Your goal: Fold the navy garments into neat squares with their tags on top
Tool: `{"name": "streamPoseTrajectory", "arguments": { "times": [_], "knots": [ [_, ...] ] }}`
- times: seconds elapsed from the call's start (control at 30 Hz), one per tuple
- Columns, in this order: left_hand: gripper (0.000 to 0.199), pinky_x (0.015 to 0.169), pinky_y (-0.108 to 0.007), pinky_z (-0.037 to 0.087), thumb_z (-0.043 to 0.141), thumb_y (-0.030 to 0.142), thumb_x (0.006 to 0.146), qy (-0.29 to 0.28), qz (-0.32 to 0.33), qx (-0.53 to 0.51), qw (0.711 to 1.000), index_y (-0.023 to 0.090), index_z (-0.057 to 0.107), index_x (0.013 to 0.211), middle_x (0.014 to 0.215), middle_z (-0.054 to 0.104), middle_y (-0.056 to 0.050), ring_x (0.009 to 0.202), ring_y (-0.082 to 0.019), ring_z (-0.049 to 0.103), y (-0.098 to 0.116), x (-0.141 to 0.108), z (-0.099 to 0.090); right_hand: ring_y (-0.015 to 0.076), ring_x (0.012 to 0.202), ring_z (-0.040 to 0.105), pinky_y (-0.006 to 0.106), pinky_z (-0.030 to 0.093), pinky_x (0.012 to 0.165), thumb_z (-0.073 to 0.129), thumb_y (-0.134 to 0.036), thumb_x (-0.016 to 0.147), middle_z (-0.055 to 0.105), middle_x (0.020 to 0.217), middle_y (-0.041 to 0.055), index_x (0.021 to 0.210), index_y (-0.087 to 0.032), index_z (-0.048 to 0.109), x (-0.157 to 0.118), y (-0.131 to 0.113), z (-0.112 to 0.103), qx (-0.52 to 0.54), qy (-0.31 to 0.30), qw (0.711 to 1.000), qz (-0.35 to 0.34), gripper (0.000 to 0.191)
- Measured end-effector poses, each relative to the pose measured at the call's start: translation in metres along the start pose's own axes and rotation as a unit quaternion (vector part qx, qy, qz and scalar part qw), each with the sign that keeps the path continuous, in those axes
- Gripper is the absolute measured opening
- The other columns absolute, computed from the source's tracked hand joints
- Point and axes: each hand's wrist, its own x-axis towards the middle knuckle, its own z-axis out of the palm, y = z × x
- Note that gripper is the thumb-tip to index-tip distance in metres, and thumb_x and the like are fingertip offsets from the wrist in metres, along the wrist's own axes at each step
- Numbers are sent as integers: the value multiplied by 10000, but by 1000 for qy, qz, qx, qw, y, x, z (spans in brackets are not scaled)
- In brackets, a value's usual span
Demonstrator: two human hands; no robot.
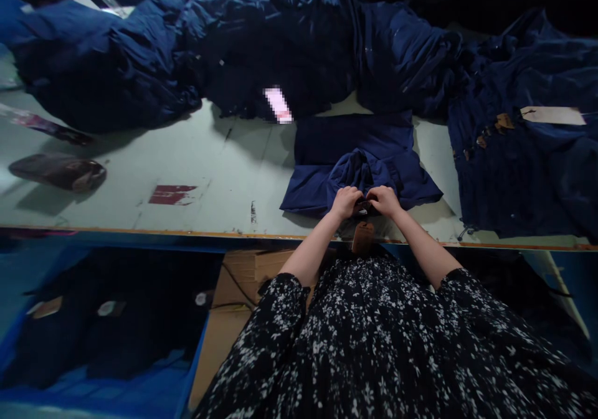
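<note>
the left hand (346, 202) and the right hand (384, 201) sit close together on a navy garment (355, 134) laid out on a pale green worktable (140, 213), near its front edge, with the cloth rising in a soft bunch at the centre just above the hands. the fingers of both hands curl down into that bunch, the tips nearly meeting, but whether they are clamped on the cloth or only pressing it cannot be told from this view. a brown hang tag (363, 237) dangles just below them, over the table edge. for work this close, a small central pinch looks best, as it leaves the flat panels on either side smooth and square. heaps of navy garments (271, 45) lie beyond, with a white card tag (552, 115) on the heap to the right, while a floral sleeve (280, 307) covers the left arm, above a blue bin (184, 375) and a cardboard box (252, 276)
</note>
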Motion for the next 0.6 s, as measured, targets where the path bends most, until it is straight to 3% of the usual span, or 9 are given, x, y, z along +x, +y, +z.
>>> {"name": "streamPoseTrajectory", "arguments": {
  "times": [0.2, 0.33, 0.47, 0.6],
  "knots": [
    [163, 866, -396, 431, 643, 287, 941, 21, 6, 16, 1000, 185, 716, 1044, 1060, 683, -119, 1062, -288, 587, 3, 9, 5, 232, 953, 703, 327, 471, 872, 686, -185, 831, 798, 956, 41, 890, -234, 773, 1, 8, 7, 74, 49, 996, -13, 116],
    [181, 876, -404, 419, 542, 166, 960, 49, 60, 47, 996, 200, 712, 1012, 1016, 677, -115, 1035, -283, 578, 0, 10, 4, 235, 948, 692, 348, 486, 921, 646, -320, 918, 785, 973, 79, 911, -218, 763, -5, 23, 9, 112, 145, 983, -4, 155],
    [278, 865, -402, 417, 459, 100, 967, 44, 95, 86, 991, 199, 715, 1013, 1013, 672, -128, 1013, -278, 577, 1, 9, 14, 257, 994, 656, 389, 466, 954, 487, -322, 990, 770, 1017, 112, 934, -208, 758, -19, 46, 9, 66, 210, 971, 92, 299],
    [285, 813, -381, 430, 465, 71, 947, -24, 89, 99, 991, 173, 715, 1039, 1008, 677, -136, 966, -264, 597, 5, 9, 29, 296, 1115, 604, 413, 439, 941, 513, -302, 971, 740, 1176, 134, 1082, -205, 762, -38, 69, 5, -26, 170, 963, 206, 289]
  ]
}}
